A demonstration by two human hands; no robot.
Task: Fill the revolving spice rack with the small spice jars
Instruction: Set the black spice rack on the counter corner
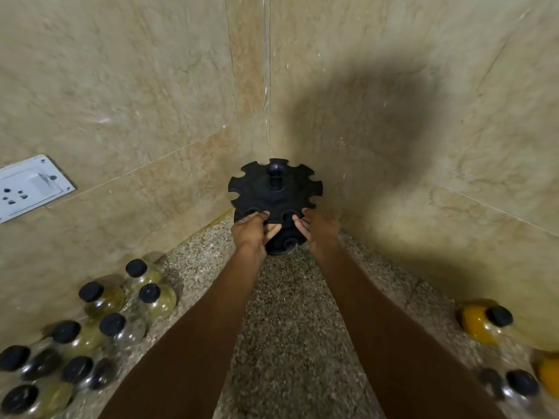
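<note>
A black revolving spice rack (273,192) with notched edges and a centre knob stands in the corner of a speckled stone counter (290,313). Its slots hold no jars. My left hand (252,232) grips the rack's near left edge, fingers on the top disc and thumb under it. My right hand (319,229) holds the near right edge the same way. Several small glass spice jars (106,322) with black caps stand grouped at the left along the wall. Two more jars, one with yellow powder (484,323) and one dark (511,385), stand at the right.
Beige marble walls meet right behind the rack. A white socket plate (28,186) is on the left wall. An orange object (549,376) shows at the right edge. Both forearms stretch across the middle of the counter.
</note>
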